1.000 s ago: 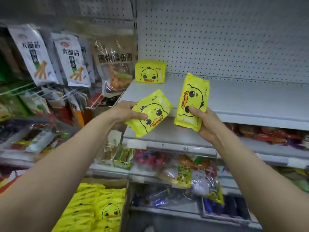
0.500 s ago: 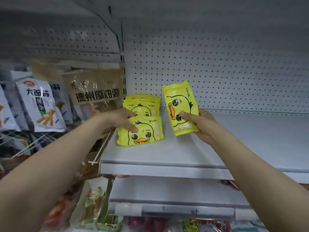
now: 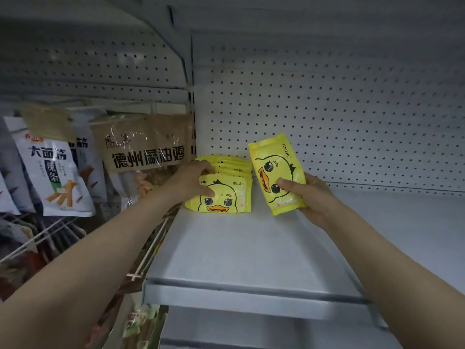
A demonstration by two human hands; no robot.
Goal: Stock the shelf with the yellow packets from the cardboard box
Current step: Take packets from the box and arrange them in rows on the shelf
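Near the middle of the frame, on the grey metal shelf [image 3: 251, 250], a small stack of yellow packets [image 3: 234, 166] lay against the left end, close to the perforated back panel [image 3: 339, 109]. At the front of that stack sat the front packet [image 3: 226, 197], flat with its duck face turned toward the camera. The left hand [image 3: 193, 182] reached in from the lower left and held this packet by its upper left corner, the thumb pressed on the printed face and the fingers curled over the packets behind.

Just right of the stack, the right hand [image 3: 312, 195] pinched the second packet [image 3: 276, 172], thumb on the front near the duck's eye and fingers wrapped behind. That packet stood up on its short edge, tilted slightly, with its duck face sideways; whether its lower corner touched the shelf could not be told.

At the left of the frame hung a brown snack bag [image 3: 148, 144] with dark lettering and white snack bags [image 3: 55, 177] beside it, on wire hooks [image 3: 37, 238].
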